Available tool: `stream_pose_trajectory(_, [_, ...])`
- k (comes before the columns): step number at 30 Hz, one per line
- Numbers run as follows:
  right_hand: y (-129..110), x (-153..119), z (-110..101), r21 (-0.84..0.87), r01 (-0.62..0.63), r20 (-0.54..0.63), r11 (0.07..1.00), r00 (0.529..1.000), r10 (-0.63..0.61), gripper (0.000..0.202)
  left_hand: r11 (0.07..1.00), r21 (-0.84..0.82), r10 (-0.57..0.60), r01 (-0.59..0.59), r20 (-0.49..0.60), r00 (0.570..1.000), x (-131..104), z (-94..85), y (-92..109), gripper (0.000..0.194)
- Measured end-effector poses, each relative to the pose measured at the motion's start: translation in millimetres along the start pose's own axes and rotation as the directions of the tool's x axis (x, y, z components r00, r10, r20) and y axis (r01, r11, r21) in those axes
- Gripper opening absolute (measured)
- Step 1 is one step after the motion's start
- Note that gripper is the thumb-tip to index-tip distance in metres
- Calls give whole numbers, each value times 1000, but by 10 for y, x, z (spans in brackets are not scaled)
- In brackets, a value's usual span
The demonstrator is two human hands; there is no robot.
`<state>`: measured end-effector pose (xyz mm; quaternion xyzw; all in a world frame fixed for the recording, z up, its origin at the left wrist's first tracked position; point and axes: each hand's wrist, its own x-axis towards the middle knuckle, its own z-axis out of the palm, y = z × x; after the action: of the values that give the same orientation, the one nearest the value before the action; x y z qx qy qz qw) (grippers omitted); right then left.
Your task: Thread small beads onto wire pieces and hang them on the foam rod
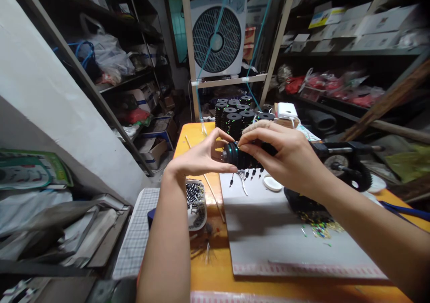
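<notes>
A dark spool (pixel 231 155) with a glossy green-blue sheen sits at the end of a row of black spools, on the shaft of a hand-cranked winder (pixel 356 173). My left hand (pixel 201 153) curves around that end spool, thumb below and fingers above. At the spool's upper edge, the thumb and fingertips of my right hand (pixel 278 148) are pinched together; whatever lies between them is too small to make out. Small black pieces (pixel 247 174) dangle below the row, beside a whitish strand bundle (pixel 243 184).
Stacked black spools (pixel 234 117) stand at the table's back. A white tray (pixel 205 220) of small metal parts is left of the grey board (pixel 262 245). Colourful small pieces (pixel 319 229) lie on its right, near a white lid (pixel 272 183). A box fan (pixel 218 34) faces the table.
</notes>
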<state>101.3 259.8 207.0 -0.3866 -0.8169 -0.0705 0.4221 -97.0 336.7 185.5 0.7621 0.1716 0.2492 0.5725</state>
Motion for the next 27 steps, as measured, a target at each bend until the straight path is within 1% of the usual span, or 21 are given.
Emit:
stream_pose_trajectory(6, [-7,-3,-1,13,-15,5,1000,1000,15,9,998,-69,3,-2,9,1000,-6,2,-14,50])
stream_pose_trajectory(11, [-15,-11,3,15,-12,-1,1000,1000,12,9,997,-74,12,-11,16,1000,1,-2,-34,51])
stream_pose_trajectory(15, [-21,-39,22,-10,-1,-21,1000,1000,0,9,998,-62,-7,7,4,1000,-3,2,-16,51])
stream_pose_trajectory(21, [-23,-98,77,-78,46,-61,996,997,-51,13,996,-83,-15,15,3,1000,-1,12,-1,50])
stream_pose_trajectory(24, [-18,-102,93,-114,91,-54,989,994,-97,15,997,-75,-8,8,1,1000,1,13,-10,50])
stream_pose_trajectory(27, [0,-96,85,-166,175,-16,970,983,-181,18,998,-55,2,-2,6,1000,4,12,-19,50])
